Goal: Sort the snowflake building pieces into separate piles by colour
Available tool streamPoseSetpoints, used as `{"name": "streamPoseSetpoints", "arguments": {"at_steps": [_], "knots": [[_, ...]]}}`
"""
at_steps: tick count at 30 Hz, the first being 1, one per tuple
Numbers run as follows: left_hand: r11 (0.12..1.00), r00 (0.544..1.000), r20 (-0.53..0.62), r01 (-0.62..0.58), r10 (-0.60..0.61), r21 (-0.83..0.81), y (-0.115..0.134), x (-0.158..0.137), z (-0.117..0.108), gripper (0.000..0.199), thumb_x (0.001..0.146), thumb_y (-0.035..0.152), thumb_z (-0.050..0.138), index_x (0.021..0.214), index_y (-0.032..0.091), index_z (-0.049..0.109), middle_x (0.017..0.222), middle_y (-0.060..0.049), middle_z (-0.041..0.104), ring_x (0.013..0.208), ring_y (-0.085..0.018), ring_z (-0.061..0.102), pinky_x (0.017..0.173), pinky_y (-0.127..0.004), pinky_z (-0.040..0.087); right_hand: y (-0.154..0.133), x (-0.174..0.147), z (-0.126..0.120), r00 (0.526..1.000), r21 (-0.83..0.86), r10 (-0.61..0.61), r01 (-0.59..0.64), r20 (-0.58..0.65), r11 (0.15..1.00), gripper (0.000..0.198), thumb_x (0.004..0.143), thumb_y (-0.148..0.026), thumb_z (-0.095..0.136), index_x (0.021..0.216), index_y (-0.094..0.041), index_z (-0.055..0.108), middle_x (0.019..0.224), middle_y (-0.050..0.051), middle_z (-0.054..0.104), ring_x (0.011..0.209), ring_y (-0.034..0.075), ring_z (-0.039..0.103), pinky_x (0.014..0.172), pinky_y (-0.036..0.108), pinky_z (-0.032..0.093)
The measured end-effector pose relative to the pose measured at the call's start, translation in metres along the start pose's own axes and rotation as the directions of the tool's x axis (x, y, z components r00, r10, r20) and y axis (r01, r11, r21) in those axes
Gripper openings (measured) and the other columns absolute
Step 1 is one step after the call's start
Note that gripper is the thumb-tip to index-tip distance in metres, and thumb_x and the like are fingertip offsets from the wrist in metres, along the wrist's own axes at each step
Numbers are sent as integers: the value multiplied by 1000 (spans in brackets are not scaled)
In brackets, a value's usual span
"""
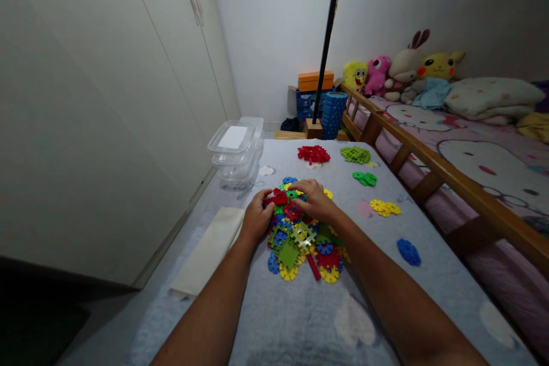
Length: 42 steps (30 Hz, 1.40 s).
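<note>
**A:** What does the head view show nearest the person?

**B:** Both bare forearms reach forward over a grey blanket (pixel 300 320) spread flat. The left hand (pixel 256 218) and right hand (pixel 315 199) meet at the far edge of a mixed pile of plastic pieces (pixel 302 243), a heap of red, blue, yellow and green gear-like and square interlocking shapes.

**A:** How is the grip on each side?

**B:** The left hand's fingers are curled narrow and pinch a red piece (pixel 278 198) at the top of the pile. The right hand lies palm down over the pile, fingers bent onto the pieces just beside that red one; whether it actually holds any piece I cannot tell.

**A:** And around the pile?

**B:** Farther off on the blanket lie small sorted groups, well apart from one another: a red group (pixel 313 154), a light green group (pixel 355 155), a darker green group (pixel 365 178), a yellow group (pixel 385 207) and a blue group (pixel 408 251) to the right. To the left stand stacked clear plastic containers (pixel 235 151), and a folded white cloth (pixel 208 254) lies beside the left forearm.

**A:** The background?

**B:** A wooden bed rail (pixel 450 174) runs along the right, with plush toys (pixel 398 71) at the bed's far end. White wardrobe doors (pixel 107 97) fill the left.
</note>
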<state>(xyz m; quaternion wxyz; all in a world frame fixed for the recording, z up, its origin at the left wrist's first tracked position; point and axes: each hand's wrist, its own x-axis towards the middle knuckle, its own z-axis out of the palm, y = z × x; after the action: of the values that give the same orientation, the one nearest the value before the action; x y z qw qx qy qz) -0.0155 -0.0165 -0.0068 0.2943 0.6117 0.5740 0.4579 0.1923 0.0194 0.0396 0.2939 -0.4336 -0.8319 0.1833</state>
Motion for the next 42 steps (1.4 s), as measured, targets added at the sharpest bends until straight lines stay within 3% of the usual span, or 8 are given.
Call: {"name": "streamPoseSetpoints", "arguments": {"at_steps": [3, 8, 17, 22, 26, 31, 39, 42], "knots": [[1000, 1000, 6, -2, 2, -6, -1, 0, 0, 40, 82, 21, 54, 122, 17, 61, 124, -10, 66, 115, -23, 63, 106, -41, 47, -11, 2, 15, 997, -127, -39, 47, 66, 991, 32, 82, -20, 66, 113, -25, 71, 116, 7, 71, 108, 26, 54, 96, 43, 36], [1000, 999, 22, -25, 25, -2, 2, -2, -1, 41, 80, 17, 53, 120, 19, 62, 121, -7, 68, 112, -21, 63, 105, -40, 47, -12, 5, 27, 997, -194, -40, 52, 65, 980, 15, 81, -17, 65, 93, -23, 72, 96, 6, 72, 98, 25, 54, 88, 40, 36], [999, 999, 36, -7, 9, -52, 6, -2, 0, 37, 82, 25, 56, 119, 21, 61, 117, -6, 70, 110, -22, 66, 102, -40, 50, 2, 5, 5, 996, 40, -4, 7, -93, 999, 14, 76, -14, 58, 81, -23, 68, 90, 3, 71, 93, 22, 58, 90, 36, 41], [999, 999, 35, -13, 14, -34, 7, -2, 0, 36, 82, 25, 56, 118, 20, 62, 118, -6, 71, 110, -22, 66, 102, -40, 50, 29, 8, -13, 954, 348, 222, -143, -202, 927, 9, 74, -25, 56, 77, -21, 63, 78, 0, 67, 77, 18, 59, 78, 31, 45], [1000, 1000, 28, -8, 7, 18, 11, -3, -2, 40, 81, 24, 57, 120, 21, 62, 121, -6, 70, 111, -23, 66, 104, -41, 49, 61, 5, -24, 848, 484, 442, -268, -291, 833, 12, 70, -32, 58, 74, -21, 60, 69, -2, 60, 67, 16, 54, 67, 28, 42], [996, 999, 29, -25, 23, 83, 13, -3, -3, 42, 80, 24, 58, 121, 21, 63, 121, -7, 70, 110, -24, 66, 104, -41, 48, 93, -6, -27, 716, 377, 566, -432, -409, 819, 9, 69, -29, 52, 71, -22, 57, 68, -1, 59, 67, 17, 54, 66, 29, 41], [991, 999, 37, -41, 36, 126, 10, -2, -1, 43, 81, 24, 57, 123, 20, 62, 122, -8, 69, 111, -23, 65, 105, -41, 48, 110, -15, -20, 682, 67, 572, -615, -455, 786, 12, 73, -23, 53, 75, -23, 65, 83, 5, 68, 85, 24, 58, 80, 36, 40], [990, 998, 36, -46, 42, 131, 8, -2, -1, 43, 81, 24, 57, 123, 20, 62, 122, -8, 69, 112, -24, 65, 105, -42, 48, 109, -15, -19, 711, 14, 527, -590, -466, 807, 24, 73, -22, 55, 92, -23, 70, 101, 8, 71, 96, 26, 59, 86, 37, 40]]}}
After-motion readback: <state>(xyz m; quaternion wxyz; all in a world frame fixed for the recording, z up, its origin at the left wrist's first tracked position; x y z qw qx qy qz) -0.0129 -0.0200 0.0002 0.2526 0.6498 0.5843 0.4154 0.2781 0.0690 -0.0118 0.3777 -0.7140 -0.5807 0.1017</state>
